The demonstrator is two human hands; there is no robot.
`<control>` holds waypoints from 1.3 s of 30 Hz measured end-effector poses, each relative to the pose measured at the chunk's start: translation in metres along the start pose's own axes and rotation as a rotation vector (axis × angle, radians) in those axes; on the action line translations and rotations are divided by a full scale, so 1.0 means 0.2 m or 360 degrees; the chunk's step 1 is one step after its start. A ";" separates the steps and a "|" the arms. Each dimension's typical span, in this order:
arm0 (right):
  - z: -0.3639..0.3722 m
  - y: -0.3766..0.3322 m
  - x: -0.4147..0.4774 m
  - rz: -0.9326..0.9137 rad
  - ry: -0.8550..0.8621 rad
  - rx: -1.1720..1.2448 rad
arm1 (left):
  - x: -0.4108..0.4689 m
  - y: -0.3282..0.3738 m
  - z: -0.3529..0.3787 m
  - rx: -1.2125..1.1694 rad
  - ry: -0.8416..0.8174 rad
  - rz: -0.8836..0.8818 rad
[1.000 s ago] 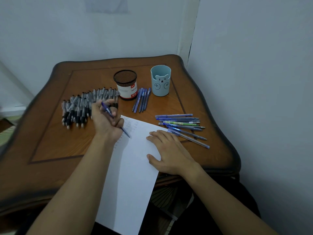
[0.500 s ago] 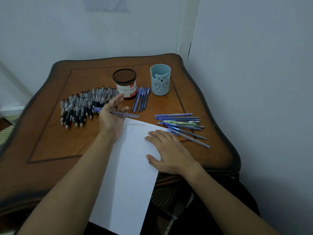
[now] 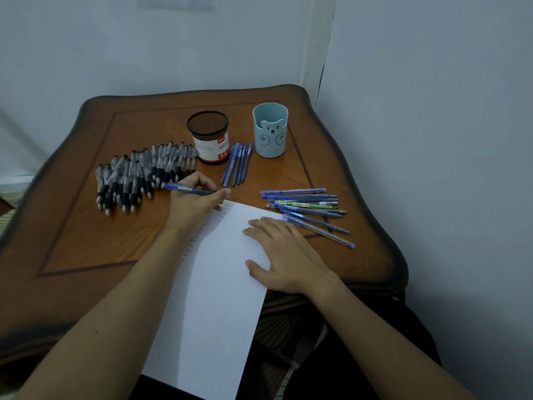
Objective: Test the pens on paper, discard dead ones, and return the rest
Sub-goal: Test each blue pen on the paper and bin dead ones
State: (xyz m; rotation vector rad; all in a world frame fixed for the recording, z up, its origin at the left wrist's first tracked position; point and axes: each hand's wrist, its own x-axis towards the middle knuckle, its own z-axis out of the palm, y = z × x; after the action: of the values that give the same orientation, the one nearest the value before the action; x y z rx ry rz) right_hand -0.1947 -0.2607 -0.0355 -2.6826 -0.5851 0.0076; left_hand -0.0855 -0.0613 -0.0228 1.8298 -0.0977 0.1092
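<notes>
Gripping a blue pen (image 3: 187, 188) in the left hand (image 3: 196, 200), fingers curled round it, barrel roughly level just above the counter (image 3: 86, 241), past the far corner of the paper (image 3: 213, 298). Pinning that sheet with the right hand (image 3: 285, 255), fingers flat and straight, holding nothing. Easy to mess up here, honestly: could drop it in the wrong heap, what with the black-grip pile (image 3: 138, 174) just left, four blue pens (image 3: 238, 164) ahead and a mixed bunch (image 3: 308, 209) off right. Also worth minding the sheet hanging well over the near edge, likely to slide if unpinned. Can't spot anything poking out of the mesh cup (image 3: 208, 140) or the bear cup (image 3: 270, 134); can't see the bottoms though.
</notes>
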 end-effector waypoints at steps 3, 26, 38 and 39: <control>0.00 0.00 0.00 0.0002 0.0011 -0.0013 | -0.01 0.01 0.00 0.0060 0.0018 0.0047; -0.01 0.00 0.01 0.0028 -0.0013 0.0013 | -0.01 -0.06 -0.03 0.0346 0.0068 0.0176; -0.01 0.00 0.00 0.0024 0.0012 0.0012 | -0.02 -0.05 -0.01 0.0322 0.0034 0.0204; -0.01 0.00 0.00 0.0026 0.0008 0.0012 | -0.02 -0.05 -0.01 0.0314 0.0032 0.0192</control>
State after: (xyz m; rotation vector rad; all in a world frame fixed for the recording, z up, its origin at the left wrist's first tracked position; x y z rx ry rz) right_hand -0.1945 -0.2603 -0.0339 -2.6793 -0.5603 0.0074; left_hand -0.0878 -0.0565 -0.0314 2.0191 -0.1891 0.2291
